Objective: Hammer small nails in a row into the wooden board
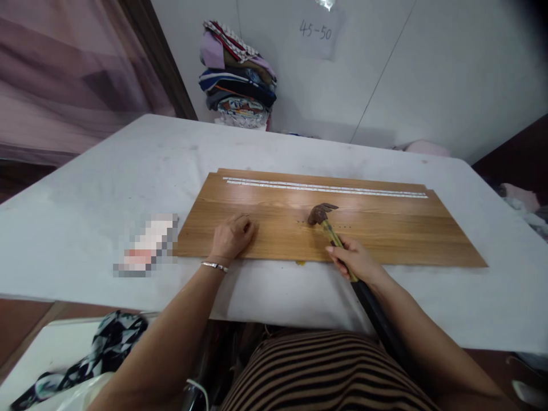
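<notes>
My right hand [353,260] grips a claw hammer [331,234] by its yellow-and-black handle. The rusty hammer head lies low over the middle of a wood-grain board [274,242]; whether it touches the surface I cannot tell. Close to the head, a row of small dark dots [342,227] runs along the board, too small to tell as nails or holes. My left hand [233,235] rests on the board's left part, fingers curled into a loose fist with nothing visible in it. Two white strips with fine printed marks [325,188] lie lengthwise near the far edge.
The board lies on a white-covered table [141,160]. Left of it is a pixelated flat object [149,245]. Folded cloths [240,80] are stacked against the wall behind. A patterned cloth [111,342] lies on a lower white surface at front left. A pink curtain [77,68] hangs at left.
</notes>
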`<state>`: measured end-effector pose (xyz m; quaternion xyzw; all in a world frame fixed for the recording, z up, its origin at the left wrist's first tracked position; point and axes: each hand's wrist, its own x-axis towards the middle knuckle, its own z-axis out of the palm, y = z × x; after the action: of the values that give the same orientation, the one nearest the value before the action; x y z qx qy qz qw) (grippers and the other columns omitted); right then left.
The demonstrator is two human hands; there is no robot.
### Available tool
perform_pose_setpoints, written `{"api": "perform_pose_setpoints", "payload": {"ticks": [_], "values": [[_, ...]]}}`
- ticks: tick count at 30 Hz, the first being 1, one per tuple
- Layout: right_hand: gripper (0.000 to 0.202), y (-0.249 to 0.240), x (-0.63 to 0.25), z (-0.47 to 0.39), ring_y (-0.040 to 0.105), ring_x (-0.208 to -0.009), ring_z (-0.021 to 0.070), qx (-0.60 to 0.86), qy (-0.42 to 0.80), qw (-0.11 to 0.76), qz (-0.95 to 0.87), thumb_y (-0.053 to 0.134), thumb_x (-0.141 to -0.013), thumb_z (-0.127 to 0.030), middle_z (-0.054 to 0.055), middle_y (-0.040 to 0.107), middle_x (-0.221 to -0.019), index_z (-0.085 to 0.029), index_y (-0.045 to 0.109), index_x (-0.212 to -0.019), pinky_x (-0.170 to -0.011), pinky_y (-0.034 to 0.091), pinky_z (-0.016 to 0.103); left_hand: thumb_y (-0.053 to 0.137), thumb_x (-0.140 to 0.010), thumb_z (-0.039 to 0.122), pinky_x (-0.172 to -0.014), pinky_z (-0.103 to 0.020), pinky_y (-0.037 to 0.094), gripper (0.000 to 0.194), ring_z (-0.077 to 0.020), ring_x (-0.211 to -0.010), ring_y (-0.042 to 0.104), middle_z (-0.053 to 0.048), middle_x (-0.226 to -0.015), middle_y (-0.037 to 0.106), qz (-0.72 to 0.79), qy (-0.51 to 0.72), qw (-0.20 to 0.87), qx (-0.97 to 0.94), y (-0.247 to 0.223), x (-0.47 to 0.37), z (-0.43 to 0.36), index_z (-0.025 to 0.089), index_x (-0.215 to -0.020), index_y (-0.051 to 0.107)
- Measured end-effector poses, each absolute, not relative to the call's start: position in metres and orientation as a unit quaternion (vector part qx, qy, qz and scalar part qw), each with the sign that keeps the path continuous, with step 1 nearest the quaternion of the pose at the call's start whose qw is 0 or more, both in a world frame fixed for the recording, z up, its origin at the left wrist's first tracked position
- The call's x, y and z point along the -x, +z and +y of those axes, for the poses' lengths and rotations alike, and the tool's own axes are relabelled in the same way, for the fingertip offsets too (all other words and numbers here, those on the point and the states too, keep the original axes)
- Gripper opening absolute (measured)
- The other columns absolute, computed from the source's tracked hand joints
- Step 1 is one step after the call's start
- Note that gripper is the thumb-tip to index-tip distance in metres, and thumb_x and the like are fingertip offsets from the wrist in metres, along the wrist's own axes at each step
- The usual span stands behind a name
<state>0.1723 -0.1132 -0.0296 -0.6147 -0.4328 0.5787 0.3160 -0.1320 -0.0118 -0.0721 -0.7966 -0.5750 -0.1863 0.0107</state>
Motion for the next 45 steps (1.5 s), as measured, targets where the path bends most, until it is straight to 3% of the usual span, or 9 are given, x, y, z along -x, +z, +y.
{"api": "perform_pose_setpoints", "payload": {"ticks": [13,22,45], "values": [[0.031,-0.0303,-0.1732,-0.1138,0.035,-0.029,0.0056,0.607,0.576,0.316,-0.446,0.062,-0.077,-0.046,-0.012,0.043,-0.042,-0.024,0.04,-0.074,-0.031,0.029,0.018,0.047,-0.092,0.032,-0.062,-0.027,0.04,0.024,-0.0172,-0.082,0.063,-0.005,-0.097,0.066,-0.606,-0.189,-0.019,0.773,-0.071,0.1302,-0.0129,0.021,-0.09,0.068],[0.031,-0.0313,-0.174,-0.1142,0.034,-0.029,0.0059,0.602,0.577,0.316,-0.453,0.061,-0.077,-0.046,-0.012,0.043,-0.041,-0.024,0.039,-0.074,-0.031,0.029,0.018,0.046,-0.092,0.029,-0.073,-0.031,0.044,0.023,-0.0225,-0.098,0.06,-0.009,-0.107,0.064,-0.654,-0.216,0.017,0.725,-0.0698,0.1315,-0.0109,0.021,-0.094,0.067],[0.031,-0.0307,-0.1714,-0.1134,0.034,-0.03,0.0055,0.6,0.576,0.322,-0.452,0.061,-0.076,-0.046,-0.013,0.043,-0.041,-0.024,0.039,-0.074,-0.031,0.029,0.018,0.04,-0.092,0.019,-0.083,-0.04,0.041,0.028,-0.0281,-0.1,0.057,-0.014,-0.111,0.064,-0.664,-0.202,0.034,0.719,-0.0712,0.134,-0.0058,0.019,-0.099,0.067]]}}
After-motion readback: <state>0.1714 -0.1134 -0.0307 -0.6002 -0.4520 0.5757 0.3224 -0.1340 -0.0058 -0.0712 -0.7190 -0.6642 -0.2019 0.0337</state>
